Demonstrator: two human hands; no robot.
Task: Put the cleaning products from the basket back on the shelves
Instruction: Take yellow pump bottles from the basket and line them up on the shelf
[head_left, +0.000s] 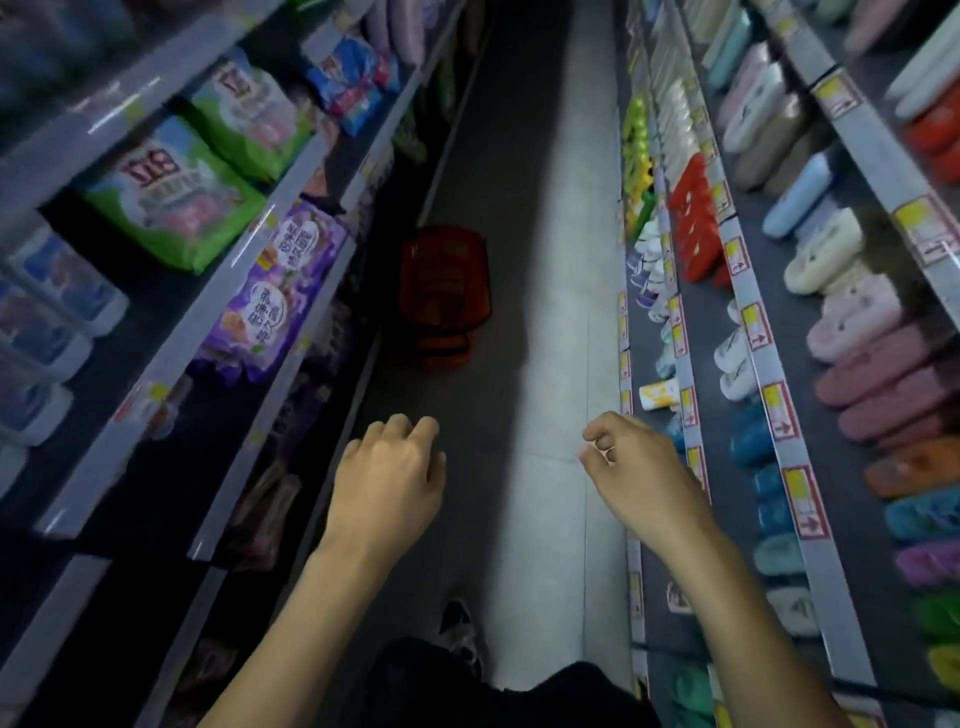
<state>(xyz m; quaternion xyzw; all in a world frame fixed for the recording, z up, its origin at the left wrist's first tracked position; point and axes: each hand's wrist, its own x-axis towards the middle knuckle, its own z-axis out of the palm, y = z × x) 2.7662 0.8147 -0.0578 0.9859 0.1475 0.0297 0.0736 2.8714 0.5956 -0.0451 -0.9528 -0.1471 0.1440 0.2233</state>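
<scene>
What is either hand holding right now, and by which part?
Nothing. The left hand and right hand are empty, fingers loosely curled; the red plastic basket sits on the floor ahead.

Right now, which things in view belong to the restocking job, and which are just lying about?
Job: red basket on the floor ahead; green bags and purple bag on the left shelves; left hand and right hand, both empty.
Lying about: slippers on the right shelves; yellow price tags.

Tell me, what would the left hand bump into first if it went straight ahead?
Probably the red basket on the floor: the left hand points forward at it, with nothing between. Depth is hard to judge, though.
</scene>
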